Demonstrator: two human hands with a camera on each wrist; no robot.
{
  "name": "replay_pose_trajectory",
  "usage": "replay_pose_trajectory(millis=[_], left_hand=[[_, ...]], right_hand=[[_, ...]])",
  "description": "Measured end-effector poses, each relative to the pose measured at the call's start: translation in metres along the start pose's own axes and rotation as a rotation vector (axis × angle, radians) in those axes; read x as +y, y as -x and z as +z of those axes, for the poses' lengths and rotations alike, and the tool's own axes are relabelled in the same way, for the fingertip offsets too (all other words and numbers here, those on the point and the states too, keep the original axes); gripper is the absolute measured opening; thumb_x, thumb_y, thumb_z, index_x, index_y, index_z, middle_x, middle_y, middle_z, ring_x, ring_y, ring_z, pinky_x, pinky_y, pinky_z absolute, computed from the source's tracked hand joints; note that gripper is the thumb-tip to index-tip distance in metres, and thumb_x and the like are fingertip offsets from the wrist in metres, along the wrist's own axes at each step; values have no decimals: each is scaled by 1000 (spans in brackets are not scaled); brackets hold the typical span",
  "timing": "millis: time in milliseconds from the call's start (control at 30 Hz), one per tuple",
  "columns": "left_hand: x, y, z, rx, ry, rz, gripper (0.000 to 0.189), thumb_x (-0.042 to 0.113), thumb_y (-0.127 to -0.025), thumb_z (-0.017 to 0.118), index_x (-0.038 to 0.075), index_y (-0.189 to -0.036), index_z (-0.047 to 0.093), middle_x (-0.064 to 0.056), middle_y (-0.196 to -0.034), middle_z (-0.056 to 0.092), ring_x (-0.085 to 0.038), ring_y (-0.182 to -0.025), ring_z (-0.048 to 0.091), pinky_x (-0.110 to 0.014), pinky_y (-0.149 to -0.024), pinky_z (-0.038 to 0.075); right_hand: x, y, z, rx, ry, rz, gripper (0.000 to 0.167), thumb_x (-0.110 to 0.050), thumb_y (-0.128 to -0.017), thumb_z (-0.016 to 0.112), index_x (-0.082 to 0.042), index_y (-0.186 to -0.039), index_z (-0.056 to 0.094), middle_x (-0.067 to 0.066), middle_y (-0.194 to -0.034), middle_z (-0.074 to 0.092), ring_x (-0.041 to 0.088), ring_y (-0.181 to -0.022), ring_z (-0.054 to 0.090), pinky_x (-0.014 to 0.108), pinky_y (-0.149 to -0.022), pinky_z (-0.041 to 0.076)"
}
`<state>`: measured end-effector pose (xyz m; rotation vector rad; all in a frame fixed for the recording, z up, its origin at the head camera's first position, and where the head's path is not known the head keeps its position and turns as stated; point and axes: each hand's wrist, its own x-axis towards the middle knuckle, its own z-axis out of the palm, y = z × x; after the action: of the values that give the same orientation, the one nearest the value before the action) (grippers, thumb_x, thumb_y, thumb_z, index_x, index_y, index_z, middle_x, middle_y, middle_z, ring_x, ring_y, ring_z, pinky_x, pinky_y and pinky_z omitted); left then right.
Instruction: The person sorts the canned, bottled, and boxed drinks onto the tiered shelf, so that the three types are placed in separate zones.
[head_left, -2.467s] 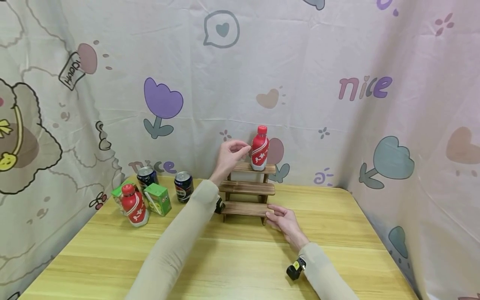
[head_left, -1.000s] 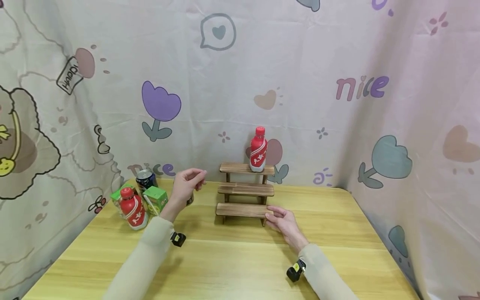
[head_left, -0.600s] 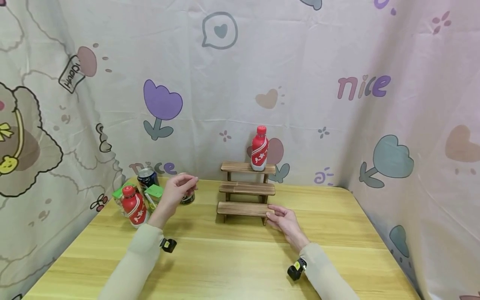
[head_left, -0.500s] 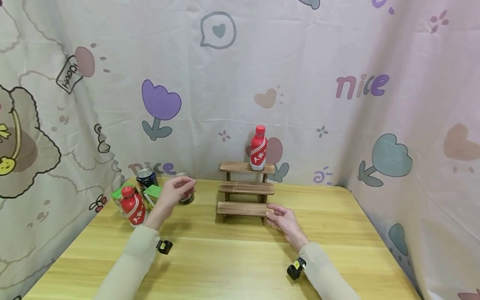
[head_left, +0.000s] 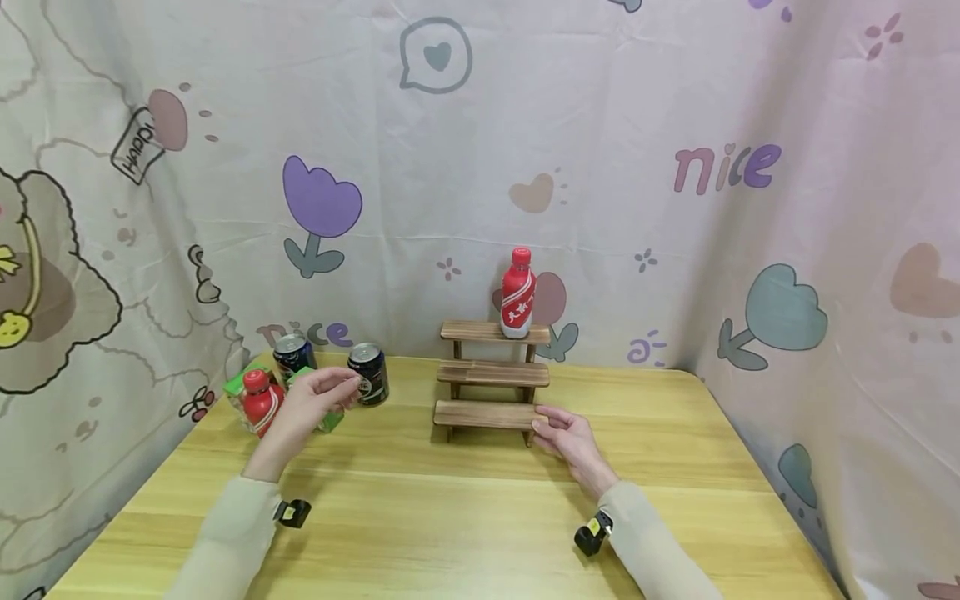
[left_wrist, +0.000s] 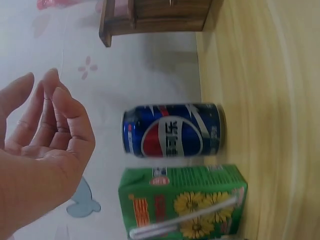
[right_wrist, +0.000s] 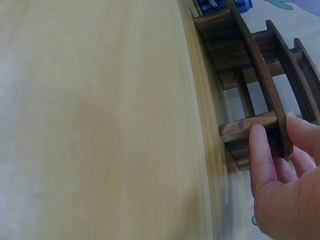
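My left hand (head_left: 300, 417) hovers over the drinks on the left, fingers loosely bent and nothing in them. Just beyond its fingertips stands a dark blue Pepsi can (head_left: 372, 382). A green drink carton (left_wrist: 185, 200) with a straw is beside that can in the left wrist view; my hand partly covers it in the head view. My right hand (head_left: 572, 443) pinches the right end of the lowest step of a three-tier wooden display stand (head_left: 487, 414), thumb on top and fingers at the side and beneath. A red bottle (head_left: 517, 300) stands upright on the top tier, towards the right.
Behind my left wrist stands another red bottle (head_left: 260, 398), partly hidden. A second dark can (head_left: 293, 355) and another green carton (head_left: 237, 385) are near it. A patterned curtain (head_left: 450, 167) hangs behind the wooden table (head_left: 450, 517).
My left hand has drawn away from the bottle on the top tier and moved left and down to the drinks, uncovering the Pepsi can. My right hand has stayed on the stand.
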<state>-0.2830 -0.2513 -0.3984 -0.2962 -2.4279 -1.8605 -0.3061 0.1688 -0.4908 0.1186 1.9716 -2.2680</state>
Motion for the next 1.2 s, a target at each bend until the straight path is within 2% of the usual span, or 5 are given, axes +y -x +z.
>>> replay_pose_trajectory(millis=[400,667,900,1033,1200], left_hand=[[-4,17,-17,80,-14,10,37,27,-99,60,-5,-117,63,10,-84,73,-6,-72,66,-25,-65,56],[-6,22,-26,381,258,-3,7,15,-94,67,12,-93,73,6,-66,70,-6,-52,60,-18,-45,48],[-2,22,-33,740,412,8,12,8,-88,72,8,-76,75,0,-51,63,-8,-38,52,-18,-34,40],[-6,23,-39,902,390,67,17,9,-87,73,8,-70,73,5,-53,64,-3,-41,52,-14,-39,40],[-14,25,-47,991,304,9,11,22,-85,78,17,-76,72,14,-65,61,0,-62,53,-10,-54,40]], right_hand=[[1,-2,-2,-5,6,-27,47,-1,-86,71,3,-132,58,22,-124,53,18,-92,71,34,-89,56],[0,-2,1,23,-3,-12,46,2,-86,70,2,-130,60,23,-125,53,18,-90,71,35,-89,56],[-1,-2,2,27,-1,-6,44,2,-86,70,2,-129,60,20,-120,56,19,-91,71,37,-90,56],[-1,-1,1,23,-4,-9,44,2,-86,71,4,-129,60,17,-112,57,21,-91,71,36,-89,56],[0,-1,1,22,3,-7,45,1,-86,71,3,-130,60,14,-110,56,21,-91,71,34,-87,56]])
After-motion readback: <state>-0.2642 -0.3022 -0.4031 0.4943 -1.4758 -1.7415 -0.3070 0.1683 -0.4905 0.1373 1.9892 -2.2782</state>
